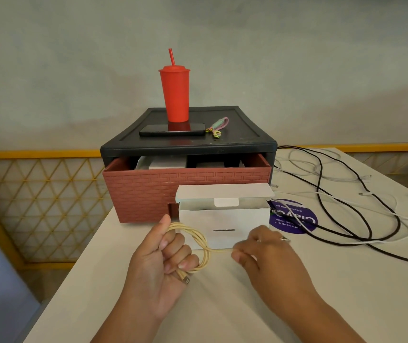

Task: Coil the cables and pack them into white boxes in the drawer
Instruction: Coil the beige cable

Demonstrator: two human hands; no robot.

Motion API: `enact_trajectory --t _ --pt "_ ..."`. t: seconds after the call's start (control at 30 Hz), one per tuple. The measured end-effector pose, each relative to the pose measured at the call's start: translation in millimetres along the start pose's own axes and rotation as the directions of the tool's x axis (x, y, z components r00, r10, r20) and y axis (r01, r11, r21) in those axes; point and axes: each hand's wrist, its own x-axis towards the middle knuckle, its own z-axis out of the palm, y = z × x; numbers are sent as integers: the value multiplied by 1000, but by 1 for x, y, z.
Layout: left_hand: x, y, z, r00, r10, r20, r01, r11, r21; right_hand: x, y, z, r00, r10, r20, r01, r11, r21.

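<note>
My left hand (163, 263) grips a pale yellow cable (204, 243) wound in loops round its fingers, one plug end sticking out below the fist. My right hand (264, 253) pinches the cable's free end just to the right of the coil. Behind both hands stands a white box (225, 219) with its lid flap open. Behind it, the brick-patterned red drawer (148, 191) is pulled out of a black cabinet (247, 134); white boxes (165, 162) lie inside it. Loose black cables (341, 201) and white cables (321, 174) sprawl on the table's right side.
A red tumbler with a straw (175, 92), a dark phone (172, 129) and a keyring (219, 126) sit on the cabinet top. A purple round sticker (294, 219) lies on the white table (222, 305). The table's left edge drops off beside a yellow lattice railing (37, 199).
</note>
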Motion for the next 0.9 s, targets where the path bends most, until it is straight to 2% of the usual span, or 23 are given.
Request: enact_trajectory --t 0.07,0.13,0.2,0.27,0.33,0.43,0.6,0.73,0.8,0.9 --pt "-1 -1 1 1000 -15 3 15 1000 0 -1 -1 -1 987 122 -107 -107 985 135" --pt "-2 -3 2 1000 -29 8 29 1000 -1 -1 -2 1 964 249 -93 -196 902 385" --pt "-3 -4 3 999 -44 15 44 999 -2 1 -7 4 933 355 53 -299 688 661" --pt "-4 -5 3 998 -59 18 59 998 -1 0 -15 6 900 382 208 -360 387 849" --pt "-5 -5 4 997 -71 16 71 998 1 -1 -21 4 883 357 306 -372 133 919" --pt "-5 -6 4 996 -86 19 86 996 -1 -4 -24 1 874 315 371 -367 -74 927" --pt "-6 -6 4 995 -103 15 103 995 -5 -3 -24 0 847 290 445 -397 -211 893" --pt "-6 -5 5 994 -109 15 109 994 2 -4 -26 0 825 297 480 -404 -283 870" --pt "-6 -5 5 993 -116 22 116 993 -2 -4 -28 1 824 291 486 -410 -285 866" --pt "-5 -8 5 991 -132 25 132 991 1 -6 -30 5 840 257 477 -437 -200 877"
